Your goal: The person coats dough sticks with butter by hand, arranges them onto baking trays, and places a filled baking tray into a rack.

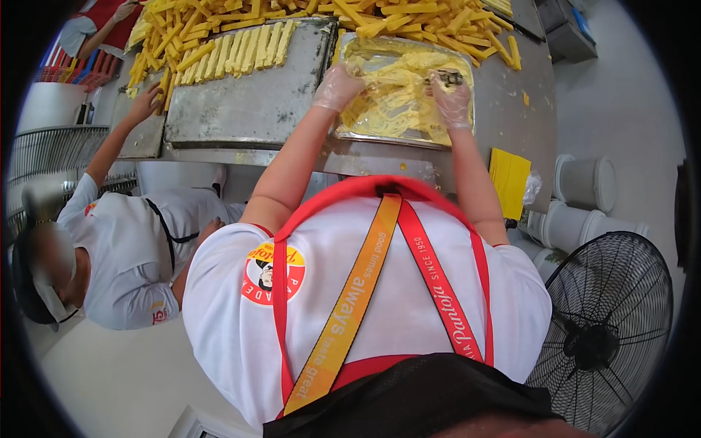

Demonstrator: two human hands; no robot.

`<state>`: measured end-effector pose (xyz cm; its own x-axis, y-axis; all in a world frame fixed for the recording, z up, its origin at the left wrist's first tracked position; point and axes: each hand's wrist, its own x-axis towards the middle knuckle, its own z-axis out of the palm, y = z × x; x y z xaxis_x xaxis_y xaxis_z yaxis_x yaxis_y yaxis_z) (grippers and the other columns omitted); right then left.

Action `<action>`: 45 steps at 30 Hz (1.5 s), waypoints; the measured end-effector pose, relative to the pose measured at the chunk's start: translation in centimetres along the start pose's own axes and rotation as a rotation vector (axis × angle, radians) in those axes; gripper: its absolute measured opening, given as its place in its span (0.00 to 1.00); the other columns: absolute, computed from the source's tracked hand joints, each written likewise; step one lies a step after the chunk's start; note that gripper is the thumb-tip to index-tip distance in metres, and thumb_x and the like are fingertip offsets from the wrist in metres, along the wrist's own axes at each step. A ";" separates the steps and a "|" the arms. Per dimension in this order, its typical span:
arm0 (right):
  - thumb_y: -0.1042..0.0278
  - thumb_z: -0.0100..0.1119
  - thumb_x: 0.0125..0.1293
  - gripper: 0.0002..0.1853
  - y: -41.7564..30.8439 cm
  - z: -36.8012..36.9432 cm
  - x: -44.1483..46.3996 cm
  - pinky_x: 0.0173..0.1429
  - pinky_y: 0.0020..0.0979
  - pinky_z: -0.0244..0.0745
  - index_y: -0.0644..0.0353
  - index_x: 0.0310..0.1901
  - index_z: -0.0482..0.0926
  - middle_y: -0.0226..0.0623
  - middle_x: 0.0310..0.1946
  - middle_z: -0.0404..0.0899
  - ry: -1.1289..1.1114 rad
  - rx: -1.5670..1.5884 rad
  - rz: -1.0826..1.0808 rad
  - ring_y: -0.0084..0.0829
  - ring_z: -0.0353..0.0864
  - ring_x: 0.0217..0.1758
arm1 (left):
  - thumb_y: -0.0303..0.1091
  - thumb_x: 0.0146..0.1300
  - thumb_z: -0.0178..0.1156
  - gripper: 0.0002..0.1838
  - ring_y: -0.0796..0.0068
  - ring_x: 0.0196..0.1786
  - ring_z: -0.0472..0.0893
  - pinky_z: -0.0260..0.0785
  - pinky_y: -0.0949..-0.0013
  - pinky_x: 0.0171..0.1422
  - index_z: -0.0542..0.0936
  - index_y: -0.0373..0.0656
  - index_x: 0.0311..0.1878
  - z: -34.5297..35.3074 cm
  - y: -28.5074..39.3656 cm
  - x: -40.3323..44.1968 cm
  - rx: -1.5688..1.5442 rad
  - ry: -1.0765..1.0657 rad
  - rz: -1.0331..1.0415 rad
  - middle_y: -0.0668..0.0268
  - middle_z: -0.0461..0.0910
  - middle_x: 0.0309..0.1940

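In the head view, my left hand (339, 87), in a clear plastic glove, is at the left side of a metal tray (405, 139). Its fingers are curled together, and what they hold is hidden. Thick yellow spread (398, 79) is smeared over the tray. My right hand (451, 102), gloved too, is closed over the tray's right side. A dark, spread-coated object (450, 77) shows at its fingers, too unclear to name. Behind the tray lies a heap of yellow sticks (416, 18).
A baking sheet (241, 117) to the left bears a row of coated sticks (244, 50). A co-worker (139, 241) reaches to the table at left; another person's arm (98, 36) shows behind. A yellow cloth (509, 181) hangs at the table edge; a fan (602, 336) stands right.
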<state>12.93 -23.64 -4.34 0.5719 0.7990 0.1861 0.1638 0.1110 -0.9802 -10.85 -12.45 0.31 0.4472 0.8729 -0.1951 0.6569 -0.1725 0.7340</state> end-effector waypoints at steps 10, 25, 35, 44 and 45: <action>0.74 0.64 0.65 0.10 -4.6 2.1 -0.9 0.31 0.29 0.85 0.67 0.46 0.78 0.39 0.35 0.83 -0.082 0.258 0.102 0.28 0.85 0.28 | 0.36 0.49 0.63 0.15 0.46 0.44 0.83 0.75 0.57 0.52 0.85 0.39 0.39 1.3 -2.1 0.7 -0.036 0.146 0.052 0.45 0.83 0.39; 0.72 0.67 0.62 0.09 -5.5 3.6 -2.6 0.42 0.28 0.75 0.64 0.41 0.79 0.35 0.32 0.83 -0.152 -0.318 -0.111 0.26 0.81 0.35 | 0.33 0.50 0.65 0.09 0.44 0.33 0.81 0.75 0.52 0.43 0.83 0.35 0.28 -6.7 -8.5 4.0 0.292 0.758 0.056 0.46 0.82 0.28; 0.68 0.68 0.63 0.09 -2.3 2.7 1.0 0.35 0.28 0.77 0.62 0.40 0.80 0.34 0.31 0.83 -0.096 -0.037 0.132 0.24 0.82 0.31 | 0.50 0.52 0.69 0.26 0.47 0.46 0.79 0.72 0.54 0.52 0.79 0.33 0.40 -9.3 -10.3 1.7 0.469 0.828 0.027 0.46 0.79 0.40; 0.62 0.72 0.60 0.15 -4.4 3.7 -1.3 0.40 0.32 0.75 0.62 0.42 0.81 0.33 0.33 0.82 -0.230 -0.268 -0.063 0.28 0.77 0.32 | 0.37 0.61 0.60 0.15 0.53 0.51 0.82 0.75 0.54 0.55 0.81 0.43 0.50 -26.2 -23.9 7.1 0.956 0.880 0.017 0.56 0.83 0.46; 0.62 0.72 0.60 0.15 -3.3 4.4 -1.8 0.40 0.32 0.74 0.62 0.42 0.81 0.33 0.32 0.82 -0.292 -0.175 0.014 0.28 0.77 0.31 | 0.34 0.61 0.59 0.15 0.53 0.52 0.82 0.76 0.53 0.55 0.81 0.46 0.50 -26.7 -23.2 6.9 0.968 0.891 0.050 0.56 0.84 0.46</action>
<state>7.81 -22.85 -1.71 0.3247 0.9381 0.1210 0.3080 0.0161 -0.9513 -39.18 9.72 -0.68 0.1771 0.7916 0.5848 0.9842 -0.1430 -0.1045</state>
